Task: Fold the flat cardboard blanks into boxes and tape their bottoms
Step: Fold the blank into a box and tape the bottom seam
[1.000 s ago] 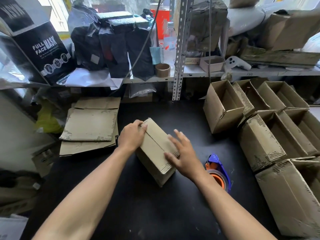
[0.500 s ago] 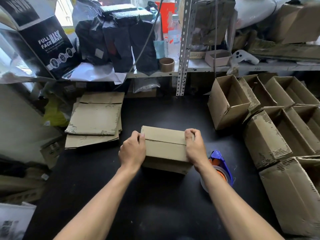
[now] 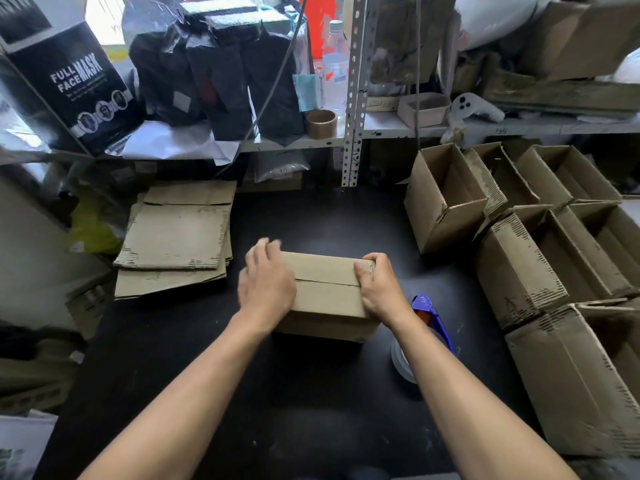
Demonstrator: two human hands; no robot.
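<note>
Mid-surface, the box [image 3: 329,296] lies flaps-up, seam and long axis running left-right. The right hand [image 3: 375,289] grips its right end; the blurred left hand [image 3: 266,282] seemingly rests loosely. The tape dispenser [image 3: 433,315] sits just beside the right wrist.

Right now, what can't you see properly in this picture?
All in the head view:
- Tape gun: the right arm covers most of it.
- Left hand: fingertips blurred, so its grip on the box is unclear.
- Box's left end: behind the left hand.
- Right hand: fingers curl over the box's far edge, tips hidden.
- Bottle label: too small to read.
</note>
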